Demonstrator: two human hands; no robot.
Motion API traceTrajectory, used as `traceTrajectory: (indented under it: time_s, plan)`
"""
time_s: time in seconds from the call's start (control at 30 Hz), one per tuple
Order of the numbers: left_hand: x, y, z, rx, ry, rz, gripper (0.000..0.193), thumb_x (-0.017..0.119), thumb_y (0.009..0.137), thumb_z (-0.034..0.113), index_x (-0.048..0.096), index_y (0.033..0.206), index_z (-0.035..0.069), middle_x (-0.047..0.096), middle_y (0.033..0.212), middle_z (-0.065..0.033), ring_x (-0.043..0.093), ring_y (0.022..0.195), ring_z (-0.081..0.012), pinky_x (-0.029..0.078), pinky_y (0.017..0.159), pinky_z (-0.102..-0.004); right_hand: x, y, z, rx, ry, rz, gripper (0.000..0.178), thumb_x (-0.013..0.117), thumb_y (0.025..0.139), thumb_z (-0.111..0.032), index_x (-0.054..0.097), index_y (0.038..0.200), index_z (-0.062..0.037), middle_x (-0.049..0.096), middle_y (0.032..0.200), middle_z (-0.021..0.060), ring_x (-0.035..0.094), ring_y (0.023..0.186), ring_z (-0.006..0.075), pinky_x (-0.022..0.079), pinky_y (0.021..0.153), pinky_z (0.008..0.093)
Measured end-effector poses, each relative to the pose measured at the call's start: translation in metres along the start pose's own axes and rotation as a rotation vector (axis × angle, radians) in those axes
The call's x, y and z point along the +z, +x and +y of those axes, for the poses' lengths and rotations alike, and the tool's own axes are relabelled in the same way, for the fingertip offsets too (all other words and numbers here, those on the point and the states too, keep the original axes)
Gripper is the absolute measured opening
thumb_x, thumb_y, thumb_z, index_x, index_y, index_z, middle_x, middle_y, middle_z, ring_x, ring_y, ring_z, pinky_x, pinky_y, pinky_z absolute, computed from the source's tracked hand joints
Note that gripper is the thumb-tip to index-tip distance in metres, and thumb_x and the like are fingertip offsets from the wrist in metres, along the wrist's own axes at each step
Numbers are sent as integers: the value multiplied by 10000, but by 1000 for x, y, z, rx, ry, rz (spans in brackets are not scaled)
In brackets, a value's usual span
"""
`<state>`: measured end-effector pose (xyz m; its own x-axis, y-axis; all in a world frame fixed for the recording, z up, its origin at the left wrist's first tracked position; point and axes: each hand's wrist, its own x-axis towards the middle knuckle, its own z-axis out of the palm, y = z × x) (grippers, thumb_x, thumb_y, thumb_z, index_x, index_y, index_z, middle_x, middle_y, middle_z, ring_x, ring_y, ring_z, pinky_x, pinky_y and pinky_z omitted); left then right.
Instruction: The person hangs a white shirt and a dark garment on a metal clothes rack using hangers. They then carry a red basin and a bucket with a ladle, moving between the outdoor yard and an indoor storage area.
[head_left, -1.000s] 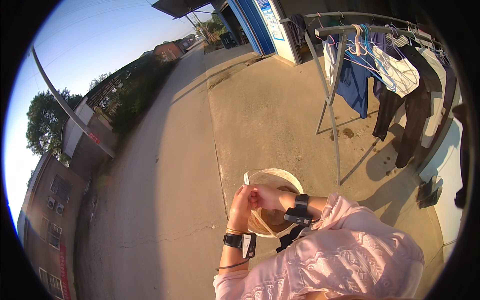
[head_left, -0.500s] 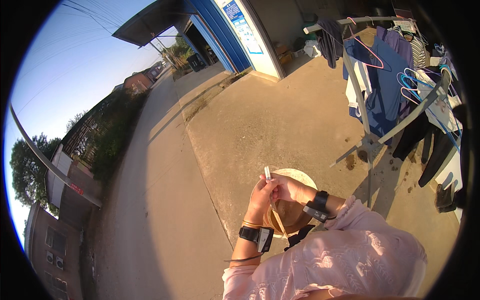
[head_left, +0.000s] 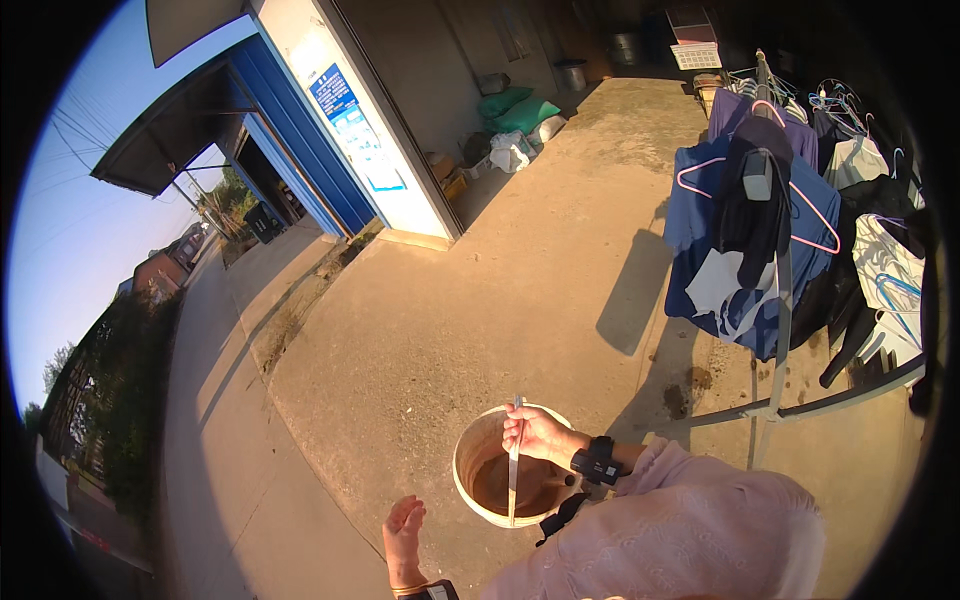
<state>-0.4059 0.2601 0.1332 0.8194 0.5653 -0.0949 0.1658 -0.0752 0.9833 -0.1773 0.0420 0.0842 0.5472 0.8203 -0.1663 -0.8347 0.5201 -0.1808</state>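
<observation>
My right hand [head_left: 538,438] is closed round a pale, narrow strip [head_left: 513,485] that looks like the bucket's handle. It crosses the mouth of a round, off-white bucket [head_left: 466,455] from far side to near side. Brown stain or murky contents show inside; I cannot tell which. Whether the bucket hangs or stands on the ground is unclear. To the lower left, apart from the bucket, my left hand [head_left: 404,530] is raised with loosely bent fingers and nothing in it. Both wrists wear black straps with small devices.
A clothes rack [head_left: 782,330] with garments and hangers stands at right, its legs reaching over the concrete. Green sacks [head_left: 522,108] lie inside the open doorway. A white pillar [head_left: 345,120] stands beside a blue door [head_left: 300,135]. A road [head_left: 205,430] runs along the left.
My left hand has let go of the strip and moved to the lower left, while my right hand keeps its grip. The view has turned right, bringing the doorway and rack nearer the middle.
</observation>
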Motion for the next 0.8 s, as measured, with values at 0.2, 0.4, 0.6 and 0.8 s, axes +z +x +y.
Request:
traceTrajectory:
  time_s: [0.2, 0.4, 0.6, 0.8]
  plan:
    - [-97, 118, -126, -504, 1324, -88, 418, 673, 610, 317, 631, 843, -27, 628, 861, -212, 614, 827, -331, 484, 720, -381, -52, 136, -124, -7, 32, 456, 214, 570, 792, -179, 398, 674, -128, 358, 546, -28, 345, 487, 108, 337, 518, 266]
    - [-108, 303, -160, -875, 1224, -228, 415, 676, 603, 318, 633, 827, -29, 626, 855, -216, 611, 833, -331, 483, 716, -387, -122, 234, -255, -224, -4, 752, 203, 472, 823, -235, 399, 665, -131, 341, 517, -4, 335, 439, 136, 321, 477, 321]
    - [-50, 589, -94, -704, 1211, -197, 412, 680, 596, 319, 634, 810, -30, 624, 848, -221, 609, 840, -331, 482, 712, -393, -141, 312, -393, -588, 101, 998, 247, 479, 783, -219, 363, 576, -152, 306, 470, -7, 309, 418, 137, 295, 458, 312]
    - [199, 932, 48, 208, 879, -273, 365, 609, 736, 237, 565, 1023, 17, 642, 858, -154, 620, 803, -300, 491, 709, -378, -133, 350, -536, -944, 397, 1114, 232, 477, 745, -157, 349, 552, -160, 313, 469, -15, 292, 401, 123, 300, 429, 280]
